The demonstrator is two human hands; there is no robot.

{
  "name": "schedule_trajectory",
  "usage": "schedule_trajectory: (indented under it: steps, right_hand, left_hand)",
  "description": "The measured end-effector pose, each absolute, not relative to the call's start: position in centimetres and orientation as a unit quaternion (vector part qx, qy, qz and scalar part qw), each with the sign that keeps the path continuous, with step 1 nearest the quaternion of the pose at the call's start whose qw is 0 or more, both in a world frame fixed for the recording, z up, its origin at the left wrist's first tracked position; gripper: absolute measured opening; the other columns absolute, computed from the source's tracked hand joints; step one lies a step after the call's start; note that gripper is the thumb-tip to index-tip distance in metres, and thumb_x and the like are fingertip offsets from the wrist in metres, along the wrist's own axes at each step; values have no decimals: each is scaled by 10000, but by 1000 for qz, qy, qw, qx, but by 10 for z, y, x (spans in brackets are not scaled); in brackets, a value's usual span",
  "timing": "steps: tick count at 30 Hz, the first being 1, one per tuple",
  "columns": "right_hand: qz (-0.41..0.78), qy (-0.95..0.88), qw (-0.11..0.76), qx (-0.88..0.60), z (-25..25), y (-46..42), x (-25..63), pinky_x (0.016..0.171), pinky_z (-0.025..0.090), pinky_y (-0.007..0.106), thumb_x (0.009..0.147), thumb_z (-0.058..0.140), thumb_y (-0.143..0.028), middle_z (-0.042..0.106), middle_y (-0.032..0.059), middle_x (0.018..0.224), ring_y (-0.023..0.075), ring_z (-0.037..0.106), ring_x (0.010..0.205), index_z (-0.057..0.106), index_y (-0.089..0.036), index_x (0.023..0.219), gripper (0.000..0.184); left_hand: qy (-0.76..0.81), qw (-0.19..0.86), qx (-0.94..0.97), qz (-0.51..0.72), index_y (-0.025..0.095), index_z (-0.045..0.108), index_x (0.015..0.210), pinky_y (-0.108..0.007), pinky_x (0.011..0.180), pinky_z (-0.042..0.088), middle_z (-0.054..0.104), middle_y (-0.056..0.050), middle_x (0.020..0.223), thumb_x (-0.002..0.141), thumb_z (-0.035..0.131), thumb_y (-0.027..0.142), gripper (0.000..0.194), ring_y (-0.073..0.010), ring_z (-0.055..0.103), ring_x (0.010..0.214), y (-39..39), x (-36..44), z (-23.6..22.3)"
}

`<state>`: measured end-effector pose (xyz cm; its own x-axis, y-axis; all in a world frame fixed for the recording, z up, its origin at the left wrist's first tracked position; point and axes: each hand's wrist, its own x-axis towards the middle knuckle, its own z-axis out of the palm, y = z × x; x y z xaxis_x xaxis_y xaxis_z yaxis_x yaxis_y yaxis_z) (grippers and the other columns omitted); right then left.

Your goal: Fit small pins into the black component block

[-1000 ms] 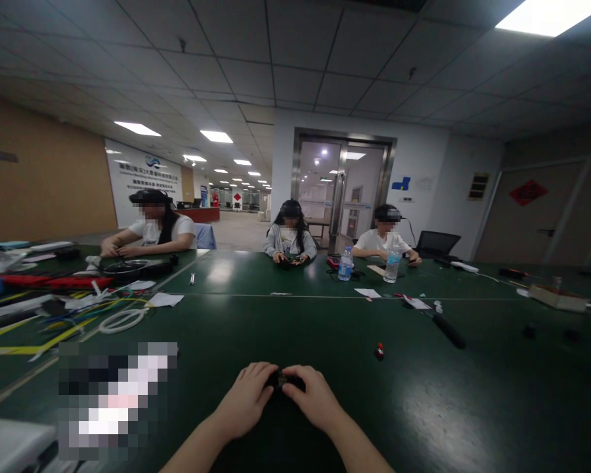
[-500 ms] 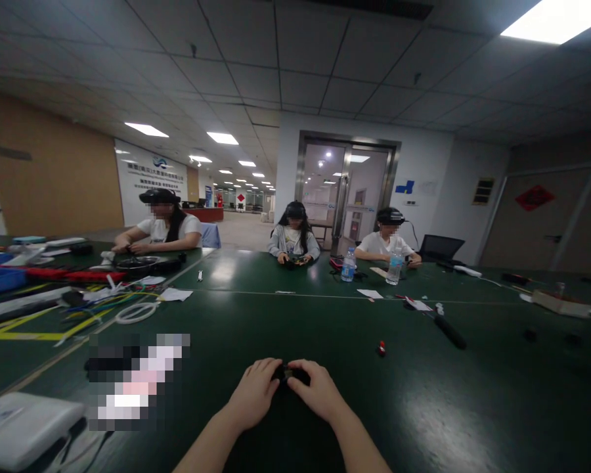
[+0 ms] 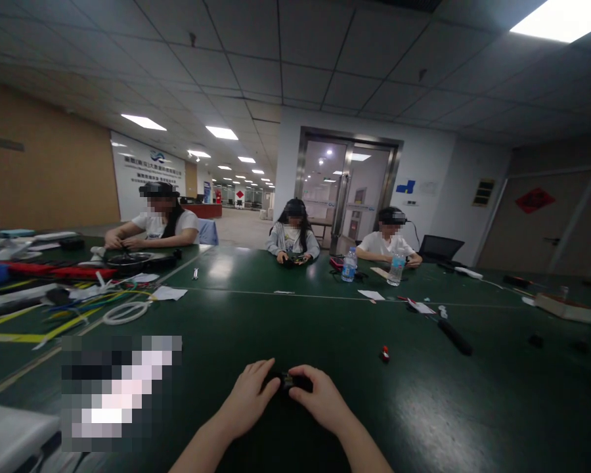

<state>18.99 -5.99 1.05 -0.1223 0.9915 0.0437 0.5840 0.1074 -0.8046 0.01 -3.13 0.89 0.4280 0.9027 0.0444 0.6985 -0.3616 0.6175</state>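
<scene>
A small black object (image 3: 287, 381) with a lighter spot at its middle is between my two hands, low over the green table; its exact kind is too dark to make out. From the right, my right hand (image 3: 321, 395) grips it with thumb below and index finger above. My left hand (image 3: 246, 399) is at its left end, thumb against it and the other fingers stretched forward above. Part of the object is hidden by the fingers. Ahead to the right lies a small red and dark piece (image 3: 385, 354), apart from both hands.
The green table (image 3: 256, 328) carries coiled white cable (image 3: 127, 313), wires and a yellow-edged mat at left. A white box (image 3: 14, 433) sits near left, beside a blurred-out area. A black-handled tool (image 3: 455, 337) lies right. Bottles (image 3: 349, 266) and three seated people are across the table.
My left index finger has lifted slightly from the black object, so the left fingers are spread wider. My right hand keeps its grip. The view has turned slightly.
</scene>
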Motion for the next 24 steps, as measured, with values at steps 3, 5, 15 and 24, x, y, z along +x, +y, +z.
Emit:
schedule_trajectory:
  steps: [3, 5, 15, 24]
  right_hand:
    - [317, -676, 318, -584, 9, -59, 190, 866, 391, 321, 706, 568, -291, 595, 1, 1056, 194, 531, 1010, 589, -245, 1035, 333]
    - [311, -677, 322, -585, 8, -58, 189, 856, 394, 317, 705, 569, -287, 601, 1, 1044, 190, 538, 994, 592, -246, 1028, 327]
    - [298, -680, 326, -585, 10, -60, 187, 857, 392, 310, 691, 583, -275, 626, -5, 1012, 190, 552, 977, 612, -247, 997, 308]
    - [318, -664, 313, -600, 18, -65, 187, 869, 386, 334, 707, 574, -285, 597, -15, 1051, 195, 526, 1022, 602, -270, 1011, 305]
  left_hand:
    - [491, 238, 817, 187, 179, 448, 1249, -372, 1021, 268, 444, -75, 1311, 815, 425, 455, 516, -228, 348, 1227, -29, -2, 6]
    - [487, 225, 823, 186, 210, 485, 1205, -379, 1012, 270, 480, -53, 1276, 813, 444, 412, 443, -224, 371, 1207, -30, -1, 4]
    - [506, 209, 816, 186, 252, 516, 1138, -384, 987, 275, 519, -24, 1224, 819, 428, 319, 337, -213, 401, 1176, -34, 7, 7]
    - [504, 215, 816, 186, 235, 506, 1168, -404, 997, 265, 511, -39, 1244, 802, 440, 375, 398, -231, 392, 1189, -35, 5, 7]
